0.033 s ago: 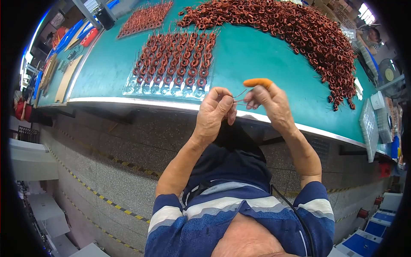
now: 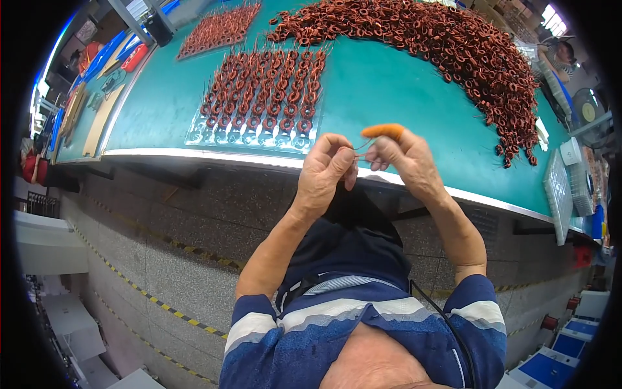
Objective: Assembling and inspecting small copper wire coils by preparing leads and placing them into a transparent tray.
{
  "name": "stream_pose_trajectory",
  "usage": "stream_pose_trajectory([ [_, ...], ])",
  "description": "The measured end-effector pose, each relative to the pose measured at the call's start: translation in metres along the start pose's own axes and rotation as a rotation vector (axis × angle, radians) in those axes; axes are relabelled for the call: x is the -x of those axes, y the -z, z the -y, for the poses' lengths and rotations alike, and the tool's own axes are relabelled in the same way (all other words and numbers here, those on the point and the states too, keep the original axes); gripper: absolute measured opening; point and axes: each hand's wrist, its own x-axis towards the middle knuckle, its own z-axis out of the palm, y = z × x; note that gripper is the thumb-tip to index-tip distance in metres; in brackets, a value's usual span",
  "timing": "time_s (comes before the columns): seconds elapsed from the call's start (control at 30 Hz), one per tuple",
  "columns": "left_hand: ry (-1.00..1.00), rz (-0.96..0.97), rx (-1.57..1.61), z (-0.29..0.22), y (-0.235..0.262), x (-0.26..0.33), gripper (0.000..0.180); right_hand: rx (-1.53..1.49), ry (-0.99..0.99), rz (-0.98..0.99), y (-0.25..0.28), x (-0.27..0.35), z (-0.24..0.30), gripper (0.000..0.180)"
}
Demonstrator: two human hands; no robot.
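Note:
Above the table's front edge, my left hand [image 2: 322, 167] pinches a small copper-wire ring coil, mostly hidden by the fingers. Thin wire leads [image 2: 363, 144] stick out from it toward the right. My right hand [image 2: 409, 161] is close beside, its thumb and fingers closed at the ends of the leads. An orange finger cot [image 2: 382, 130] covers its index finger, which is held out above the wires. Beyond my left hand, a clear plastic tray [image 2: 253, 137] holds rows of red-brown ring coils [image 2: 265, 91] with their leads pointing up.
A big heap of loose ring coils [image 2: 447, 48] spreads across the back and right of the green table [image 2: 376, 84]. Another filled tray [image 2: 219, 29] lies at the back left. Clear trays [image 2: 562, 188] stand at the right edge. A person [image 2: 562, 59] is at the far right.
My right hand has shifted slightly left, nearer my left hand, and its orange-covered finger has moved left and a little lower. My left hand stays in place.

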Motion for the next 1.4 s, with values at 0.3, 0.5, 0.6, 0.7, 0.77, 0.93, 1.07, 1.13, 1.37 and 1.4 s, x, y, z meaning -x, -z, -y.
stream_pose_trajectory([
  [0.3,0.133,0.093,0.003,0.003,-0.012,0.011,0.026,-0.013,-0.092,0.027,0.008,0.004,-0.004,0.024],
  [0.5,0.098,0.11,-0.125,-0.003,-0.014,0.015,0.025,-0.059,-0.052,0.052,0.007,0.002,-0.007,0.024],
  [0.6,0.051,0.102,-0.208,0.001,-0.017,0.012,0.025,-0.085,-0.084,0.072,0.006,0.001,-0.007,0.024],
  [0.7,-0.029,0.045,-0.413,-0.002,-0.019,0.016,0.026,-0.006,-0.087,0.046,0.005,-0.002,-0.012,0.024],
  [0.77,-0.056,-0.003,-0.535,-0.004,-0.025,0.019,0.029,0.126,-0.072,0.009,0.002,0.0,-0.004,0.027],
  [0.93,-0.308,0.05,-0.733,-0.004,-0.032,0.016,0.03,0.094,-0.031,-0.039,0.001,0.006,-0.01,0.024],
  [1.07,-0.417,0.038,-0.724,-0.001,-0.034,0.021,0.03,0.111,0.056,-0.109,-0.002,0.011,-0.015,0.021],
  [1.13,-0.439,0.011,-0.722,-0.002,-0.033,0.02,0.029,0.353,0.254,-0.215,-0.008,0.013,-0.01,0.016],
  [1.37,-0.565,-0.125,-0.957,-0.008,-0.033,0.007,0.022,0.967,0.878,-0.405,-0.023,0.017,0.006,0.011],
  [1.4,-0.587,-0.127,-1.01,-0.008,-0.033,0.005,0.022,0.925,0.81,-0.389,-0.023,0.018,0.008,0.01],
])
